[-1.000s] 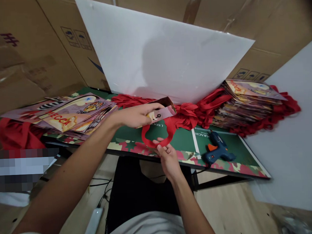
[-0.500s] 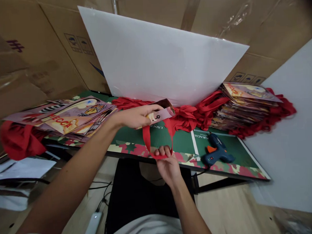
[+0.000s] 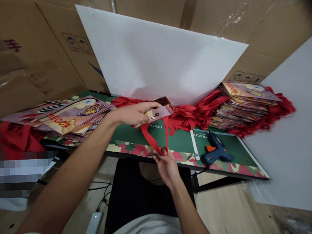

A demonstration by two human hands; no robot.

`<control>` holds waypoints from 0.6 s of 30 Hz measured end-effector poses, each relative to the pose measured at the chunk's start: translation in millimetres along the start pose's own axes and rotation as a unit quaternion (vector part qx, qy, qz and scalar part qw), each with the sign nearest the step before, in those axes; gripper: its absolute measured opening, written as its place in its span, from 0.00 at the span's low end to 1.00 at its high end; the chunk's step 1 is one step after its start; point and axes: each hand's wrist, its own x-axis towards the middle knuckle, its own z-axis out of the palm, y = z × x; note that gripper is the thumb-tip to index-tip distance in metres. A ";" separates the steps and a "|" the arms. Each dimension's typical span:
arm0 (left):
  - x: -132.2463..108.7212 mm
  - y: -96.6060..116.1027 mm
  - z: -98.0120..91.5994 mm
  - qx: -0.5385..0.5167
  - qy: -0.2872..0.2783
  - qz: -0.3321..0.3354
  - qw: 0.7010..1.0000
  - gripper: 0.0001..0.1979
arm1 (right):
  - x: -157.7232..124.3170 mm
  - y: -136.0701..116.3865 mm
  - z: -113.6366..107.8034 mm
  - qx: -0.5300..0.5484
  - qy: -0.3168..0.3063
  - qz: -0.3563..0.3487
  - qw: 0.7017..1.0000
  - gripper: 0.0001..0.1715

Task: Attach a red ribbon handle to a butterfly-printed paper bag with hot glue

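Over the middle of the table, my left hand [image 3: 135, 113] grips a small printed paper bag [image 3: 159, 113] with its thumb and fingers. The bag lies on its side, its open mouth facing right. A red ribbon handle [image 3: 151, 139] hangs from the bag in a loop toward me. My right hand [image 3: 167, 163] pinches the near end of that loop, close to the table's front edge. Behind the bag lies a heap of red ribbons [image 3: 183, 117]. To the right of my hands rests a blue glue gun [image 3: 216, 150] with an orange trigger.
A pile of printed bags [image 3: 68, 117] spreads at the left, with red ribbon [image 3: 19, 136] beside it. A taller stack of bags [image 3: 235, 108] stands at the back right. A white board [image 3: 163, 54] leans against cardboard boxes [image 3: 50, 18]. A power strip [image 3: 92, 226] lies on the floor.
My right hand has changed from hooked fingers to a pinch on the ribbon loop, drawing it narrower at the near end. My left hand and the bag have barely moved.
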 end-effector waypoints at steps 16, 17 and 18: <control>-0.1 7.9 3.8 -0.036 0.005 0.003 0.999 0.38 | 1.3 4.1 -4.3 -0.032 0.019 -0.002 0.999 0.36; 0.0 7.2 4.2 -0.035 0.005 0.004 0.999 0.39 | 2.5 4.2 -5.4 -0.044 0.027 -0.007 0.999 0.36; -0.3 6.8 4.6 -0.033 0.006 0.002 0.999 0.40 | 4.0 3.6 -5.9 -0.055 0.034 -0.014 0.998 0.37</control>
